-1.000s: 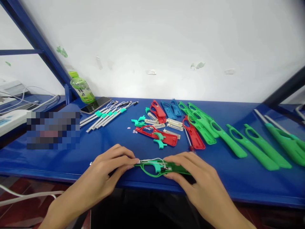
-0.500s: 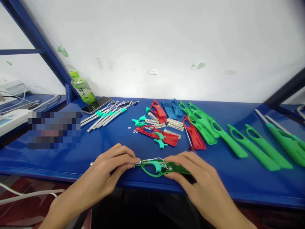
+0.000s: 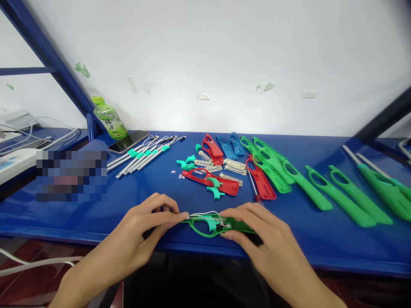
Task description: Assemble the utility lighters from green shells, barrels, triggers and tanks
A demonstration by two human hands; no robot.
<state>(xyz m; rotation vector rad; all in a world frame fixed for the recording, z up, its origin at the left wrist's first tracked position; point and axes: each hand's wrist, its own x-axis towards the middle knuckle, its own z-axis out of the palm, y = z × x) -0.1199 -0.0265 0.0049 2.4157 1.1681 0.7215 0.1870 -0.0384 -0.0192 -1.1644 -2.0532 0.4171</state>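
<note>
A green lighter casing half (image 3: 201,233), with a teal trigger (image 3: 211,223) and thin white wires (image 3: 210,212) lying in it, is held low over the table's front edge. My right hand (image 3: 261,233) is closed round its wider body, thumb below and fingers above. At its narrow end my left hand (image 3: 150,224) pinches with thumb and index finger, where a metal tube's end meets the casing. Most of that tube is hidden by my left hand. Beyond my hands lie a red casing half (image 3: 229,187) and another teal trigger (image 3: 214,192).
Metal tubes with wires (image 3: 144,158) lie left of centre, near a phone (image 3: 128,142) and a green-capped bottle (image 3: 111,119). Clear fuel tanks (image 3: 236,166) and blue casing halves (image 3: 227,147) are at the back middle. Several green casings (image 3: 340,196) spread along the right.
My left thumb and index finger have shifted slightly on the casing's narrow end, and the other left fingers have lifted a little. My right hand keeps its hold.
</note>
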